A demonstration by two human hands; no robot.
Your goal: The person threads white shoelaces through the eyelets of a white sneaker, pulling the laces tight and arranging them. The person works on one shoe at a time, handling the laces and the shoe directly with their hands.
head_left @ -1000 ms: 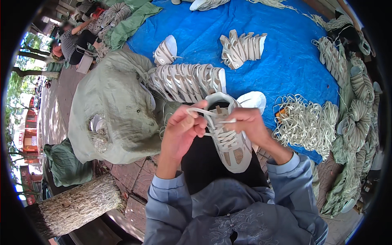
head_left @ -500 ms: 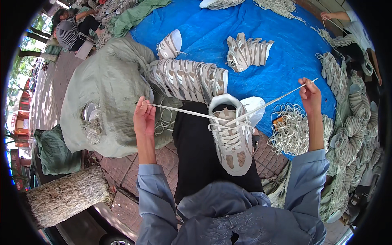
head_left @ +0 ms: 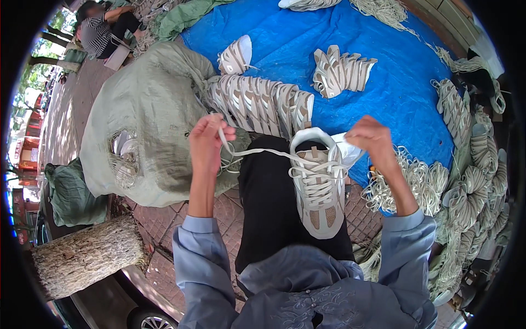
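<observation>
On my lap rests a beige and white sneaker upper [head_left: 318,186], toe toward me, laced up the front. My left hand [head_left: 207,141], left of the shoe, pinches one end of a cream shoelace [head_left: 268,152], which hangs in a slack curve back to the top eyelets. To the right, my right hand [head_left: 375,143] is closed and smeared by motion. From the shoe's right side the other lace end rises toward its fingers. Behind the shoe a white tongue-like piece [head_left: 345,147] shows, partly covered by the lace and my right hand.
A stacked row of shoe uppers [head_left: 257,104] leans by a big grey-green sack [head_left: 148,120]. More uppers [head_left: 342,71] lie on the blue tarp [head_left: 285,49]. A heap of laces [head_left: 411,183] sits at right, beside bundled uppers [head_left: 474,186]. A tree trunk [head_left: 90,255] stands lower left.
Both hands have come inward from a wide pull, the right one further. The laces have gone from taut to slack. The view has shifted slightly.
</observation>
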